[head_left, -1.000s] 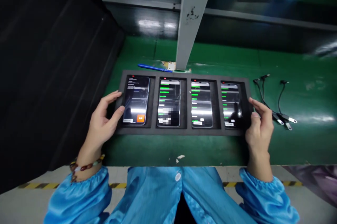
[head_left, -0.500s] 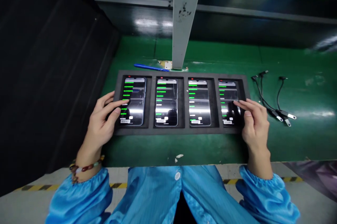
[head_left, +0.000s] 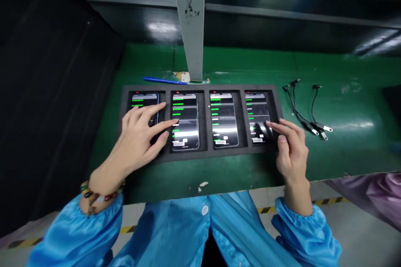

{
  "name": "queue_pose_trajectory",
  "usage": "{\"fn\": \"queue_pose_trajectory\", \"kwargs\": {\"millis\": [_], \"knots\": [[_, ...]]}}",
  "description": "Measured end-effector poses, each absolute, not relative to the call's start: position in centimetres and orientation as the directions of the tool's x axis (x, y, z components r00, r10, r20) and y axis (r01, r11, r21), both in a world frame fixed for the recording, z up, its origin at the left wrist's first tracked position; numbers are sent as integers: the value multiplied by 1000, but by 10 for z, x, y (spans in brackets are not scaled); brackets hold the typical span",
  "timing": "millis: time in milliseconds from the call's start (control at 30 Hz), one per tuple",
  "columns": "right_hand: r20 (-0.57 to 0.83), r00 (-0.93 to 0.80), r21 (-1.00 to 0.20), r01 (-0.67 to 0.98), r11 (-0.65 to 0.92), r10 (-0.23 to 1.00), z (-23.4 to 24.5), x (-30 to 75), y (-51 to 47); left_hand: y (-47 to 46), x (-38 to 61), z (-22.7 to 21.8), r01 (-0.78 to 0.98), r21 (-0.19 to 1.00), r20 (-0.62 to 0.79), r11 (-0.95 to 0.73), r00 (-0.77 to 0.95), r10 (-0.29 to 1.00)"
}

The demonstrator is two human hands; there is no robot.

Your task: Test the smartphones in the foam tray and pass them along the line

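Observation:
Several smartphones with lit screens of green and white text lie face up in the slots of a dark foam tray (head_left: 163, 157). My left hand (head_left: 138, 133) is open over the leftmost phone (head_left: 144, 99) and hides most of it. Its index fingertip is at the left part of the second phone's screen (head_left: 188, 127). The third phone (head_left: 224, 123) has no hand over it. At the right end, my right hand (head_left: 291, 143) is open, with a fingertip at the right side of the rightmost phone (head_left: 257, 112).
A blue pen (head_left: 163, 80) lies behind the tray, near the foot of a grey metal post (head_left: 194, 41). Short black cables (head_left: 308, 123) with metal plugs rest on the green table (head_left: 351, 129) at right. A black curtain (head_left: 46, 104) hangs at left.
My left hand has moved right, from the leftmost phone to the second one. My right hand stays by the rightmost phone. The whole view has shifted, so the tray appears further left.

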State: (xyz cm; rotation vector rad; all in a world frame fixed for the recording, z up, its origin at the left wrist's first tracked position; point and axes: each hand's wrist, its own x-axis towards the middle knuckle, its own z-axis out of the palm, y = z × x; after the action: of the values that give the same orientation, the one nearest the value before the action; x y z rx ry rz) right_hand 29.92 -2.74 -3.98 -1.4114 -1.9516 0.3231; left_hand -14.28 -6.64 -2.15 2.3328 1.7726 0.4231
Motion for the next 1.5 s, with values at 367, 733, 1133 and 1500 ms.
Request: {"fn": "queue_pose_trajectory", "kwargs": {"millis": [367, 733, 1133, 1500], "knots": [[331, -156, -602, 724, 336, 931, -46, 302, -30, -38, -95, -6, 873, 307, 183, -378, 335, 924], [323, -167, -602, 723, 338, 932, -51, 298, -26, -3, -44, -14, 827, 276, 121, -490, 476, 871], [300, -336, -535, 716, 449, 893, -38, 264, -32, -44, -128, 7, 902, 423, 214, -88, -4, 977], [276, -655, -536, 503, 678, 704, -27, 165, -36, -109, -202, -40, 650, 711, -4, 268, -377, 926]]}}
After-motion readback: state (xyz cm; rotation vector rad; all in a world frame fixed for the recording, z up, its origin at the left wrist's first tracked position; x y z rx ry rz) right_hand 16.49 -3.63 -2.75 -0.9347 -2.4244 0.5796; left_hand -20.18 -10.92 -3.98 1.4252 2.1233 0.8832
